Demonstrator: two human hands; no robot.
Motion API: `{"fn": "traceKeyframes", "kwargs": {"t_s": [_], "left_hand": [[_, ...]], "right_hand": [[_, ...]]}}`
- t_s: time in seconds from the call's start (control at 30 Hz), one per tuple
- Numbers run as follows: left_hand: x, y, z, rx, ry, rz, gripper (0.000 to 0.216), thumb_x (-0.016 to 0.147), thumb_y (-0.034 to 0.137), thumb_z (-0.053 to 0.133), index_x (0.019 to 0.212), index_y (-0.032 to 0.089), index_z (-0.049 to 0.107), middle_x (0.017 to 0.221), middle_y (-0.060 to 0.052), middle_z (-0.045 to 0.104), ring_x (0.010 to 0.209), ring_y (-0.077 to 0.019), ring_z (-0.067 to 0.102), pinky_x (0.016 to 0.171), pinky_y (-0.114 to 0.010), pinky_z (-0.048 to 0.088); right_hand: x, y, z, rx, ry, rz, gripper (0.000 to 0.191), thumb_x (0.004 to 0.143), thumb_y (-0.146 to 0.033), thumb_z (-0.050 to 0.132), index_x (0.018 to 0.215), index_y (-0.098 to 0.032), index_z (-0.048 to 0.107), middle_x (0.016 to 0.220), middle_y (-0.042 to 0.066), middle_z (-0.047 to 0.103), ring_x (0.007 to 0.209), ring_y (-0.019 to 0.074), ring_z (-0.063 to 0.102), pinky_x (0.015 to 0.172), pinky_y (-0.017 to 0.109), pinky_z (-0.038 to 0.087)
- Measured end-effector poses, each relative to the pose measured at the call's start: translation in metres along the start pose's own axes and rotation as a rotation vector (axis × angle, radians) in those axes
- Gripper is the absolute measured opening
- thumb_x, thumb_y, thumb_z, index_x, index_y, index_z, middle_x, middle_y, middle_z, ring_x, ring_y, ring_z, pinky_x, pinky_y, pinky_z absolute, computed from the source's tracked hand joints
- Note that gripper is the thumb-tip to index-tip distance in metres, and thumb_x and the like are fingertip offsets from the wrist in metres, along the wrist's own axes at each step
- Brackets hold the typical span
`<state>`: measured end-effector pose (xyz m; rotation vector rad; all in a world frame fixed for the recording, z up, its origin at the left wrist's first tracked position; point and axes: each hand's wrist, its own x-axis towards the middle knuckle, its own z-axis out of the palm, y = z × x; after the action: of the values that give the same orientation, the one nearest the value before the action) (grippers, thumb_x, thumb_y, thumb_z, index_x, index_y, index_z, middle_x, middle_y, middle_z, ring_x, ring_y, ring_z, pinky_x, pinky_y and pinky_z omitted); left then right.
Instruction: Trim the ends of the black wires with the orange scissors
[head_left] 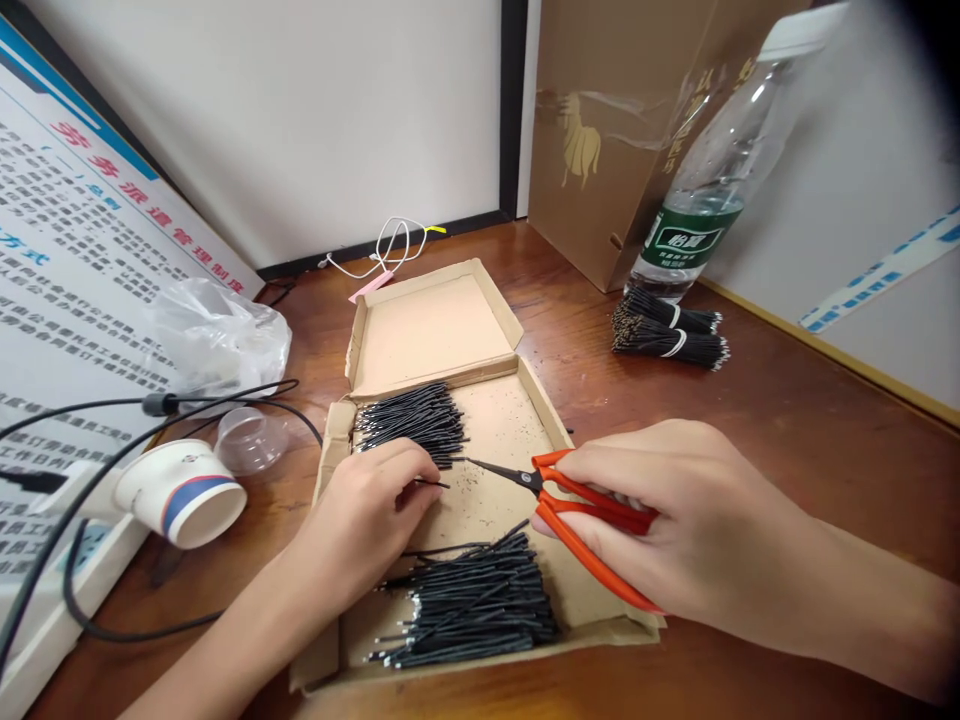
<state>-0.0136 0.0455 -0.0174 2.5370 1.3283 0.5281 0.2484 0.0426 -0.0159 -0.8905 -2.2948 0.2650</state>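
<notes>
- Hand, left (367,505): my fingers pinch one black wire (435,484) inside the cardboard box (435,335).
- Hand, right (697,520): my fingers wrap orange-handled pliers (585,503), tips mid-box.

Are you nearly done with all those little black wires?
Probably not. Two banded bundles by the bottle look finished. The left hand pinches one wire near the tip of the orange pliers in the right hand. A far pile and a near pile lie loose in the cardboard tray; which is done, I cannot tell.
</notes>
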Motion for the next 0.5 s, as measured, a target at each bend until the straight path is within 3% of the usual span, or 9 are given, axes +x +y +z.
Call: {"fn": "traceKeyframes", "kwargs": {"t_s": [0.23, 0.37, 0.5], "left_hand": [[0.001, 0.001, 0.002, -0.044, 0.022, -0.038, 0.013, 0.090, 0.006, 0.057, 0.082, 0.015, 0.064, 0.087, -0.006, 0.066, 0.079, -0.0188, 0.062, 0.072, -0.030, 0.047], [-0.001, 0.004, 0.004, -0.094, 0.019, -0.023, 0.014, 0.093, 0.008, 0.054, 0.085, 0.015, 0.064, 0.091, -0.006, 0.067, 0.084, -0.0186, 0.061, 0.077, -0.030, 0.048], [-0.004, 0.014, 0.000, -0.174, -0.148, -0.005, 0.011, 0.095, 0.012, 0.056, 0.090, 0.015, 0.065, 0.094, -0.006, 0.066, 0.089, -0.0198, 0.060, 0.081, -0.031, 0.047]], "right_hand": [[0.002, -0.001, -0.002, 0.005, -0.003, -0.003, 0.030, 0.090, -0.017, 0.055, 0.059, -0.016, 0.055, 0.051, -0.007, 0.036, 0.050, 0.0090, 0.022, 0.046, 0.026, 0.023], [0.003, 0.000, -0.002, 0.009, 0.004, 0.002, 0.024, 0.089, -0.016, 0.058, 0.066, -0.016, 0.061, 0.051, -0.006, 0.040, 0.048, 0.0093, 0.025, 0.045, 0.026, 0.025], [0.001, 0.001, -0.002, 0.016, 0.009, -0.014, 0.018, 0.090, -0.017, 0.057, 0.075, -0.015, 0.066, 0.052, -0.002, 0.052, 0.045, 0.0099, 0.034, 0.045, 0.026, 0.028]]}}
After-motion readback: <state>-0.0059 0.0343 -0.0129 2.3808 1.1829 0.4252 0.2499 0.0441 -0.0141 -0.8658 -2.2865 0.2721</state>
